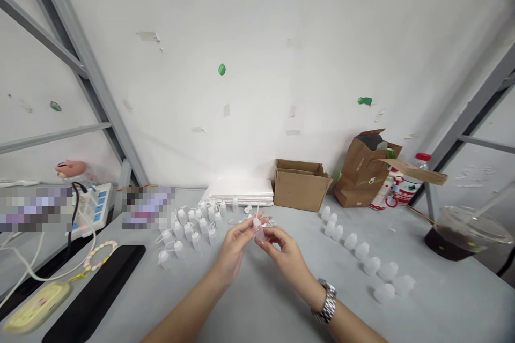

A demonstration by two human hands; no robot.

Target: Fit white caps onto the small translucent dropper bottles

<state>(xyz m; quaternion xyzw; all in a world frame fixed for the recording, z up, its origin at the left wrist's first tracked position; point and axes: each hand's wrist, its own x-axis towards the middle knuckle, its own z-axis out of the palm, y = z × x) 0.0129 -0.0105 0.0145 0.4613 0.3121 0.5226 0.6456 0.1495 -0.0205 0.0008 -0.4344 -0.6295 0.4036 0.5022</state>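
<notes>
Between both hands, above the middle of the table, is a small translucent squeeze bottle [259, 232] with a white cap and a thin strip standing up from it. The fingers of my left hand [238, 238] are closed at the bottle's cap from the left. From the right, my right hand [281, 249] grips the body, its thumb and fingers around the lower part. Several capped bottles [196, 241] stand to the left of my hands. On the right stand several bottles without caps [362, 251]. Loose white caps [248, 209] lie just behind my hands, partly hidden by them.
Behind are a stack of white sheets [237, 191], an open cardboard box [300, 187] and a brown paper bag [360, 171]. A cup of dark drink [450, 241] stands at right. A black wrist rest [100, 289], yellow case [38, 305] and power strip [96, 206] are at left.
</notes>
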